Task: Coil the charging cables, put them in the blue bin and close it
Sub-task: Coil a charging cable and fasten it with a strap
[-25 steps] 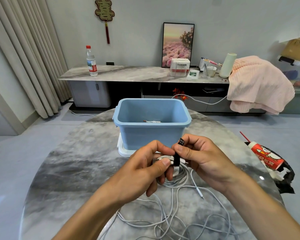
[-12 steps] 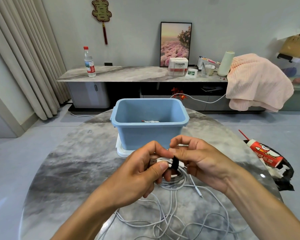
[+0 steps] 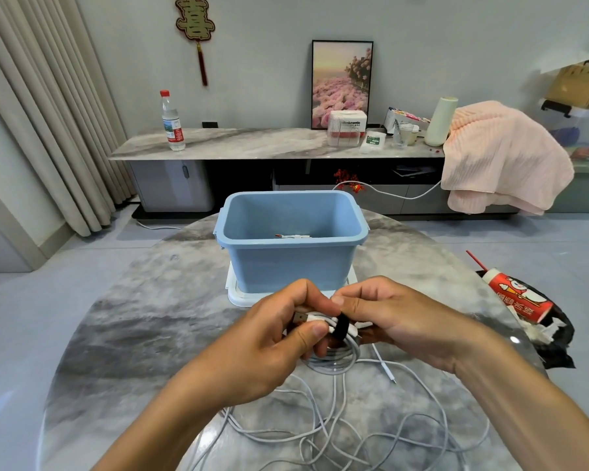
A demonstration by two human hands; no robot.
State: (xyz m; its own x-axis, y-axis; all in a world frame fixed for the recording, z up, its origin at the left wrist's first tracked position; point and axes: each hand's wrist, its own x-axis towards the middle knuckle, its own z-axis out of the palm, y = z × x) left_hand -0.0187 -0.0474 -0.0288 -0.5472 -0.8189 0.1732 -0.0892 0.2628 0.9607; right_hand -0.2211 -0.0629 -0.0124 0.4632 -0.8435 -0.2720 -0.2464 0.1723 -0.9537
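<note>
Coiled white cable [image 3: 334, 358], black strap [image 3: 340, 328] round it, pinched by both hands: left [image 3: 272, 338], right [image 3: 398, 317].

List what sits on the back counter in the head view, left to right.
water bottle → framed flower picture → tall cream cylinder → pink blanket, draped over the counter's right end. Small items between picture and cylinder overlap, so omitted.
</note>
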